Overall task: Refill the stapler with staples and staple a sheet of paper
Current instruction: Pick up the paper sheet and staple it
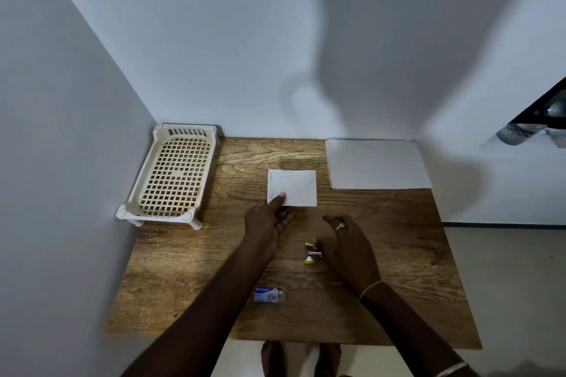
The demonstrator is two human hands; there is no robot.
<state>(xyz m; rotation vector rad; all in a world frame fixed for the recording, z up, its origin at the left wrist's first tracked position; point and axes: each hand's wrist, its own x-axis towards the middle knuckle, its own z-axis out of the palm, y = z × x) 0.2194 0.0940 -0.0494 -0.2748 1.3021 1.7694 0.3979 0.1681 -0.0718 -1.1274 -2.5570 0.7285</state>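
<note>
One view only, from the head camera, looking down on a wooden table (398, 254) set into a wall corner. The left hand (266, 225) pinches the near left corner of a small folded sheet of paper (292, 187), thumb on top, so it is closed on the sheet. The right hand (347, 246) hovers loose and spread, holding nothing, just beside a small yellow stapler (313, 253) that lies on the table near its fingers. The stapler is blurred; its long axis seems to run roughly left to right, and I cannot tell whether it is open or loaded. It lies nearer than the sheet and to the right of the left hand, so the right hand is clearly the closer one for picking it up. A staple box (269, 295) sits nearer the front edge, between the forearms. A stack of white sheets (376, 164) lies at the far right; a cream lattice tray (174, 174) stands far left.
</note>
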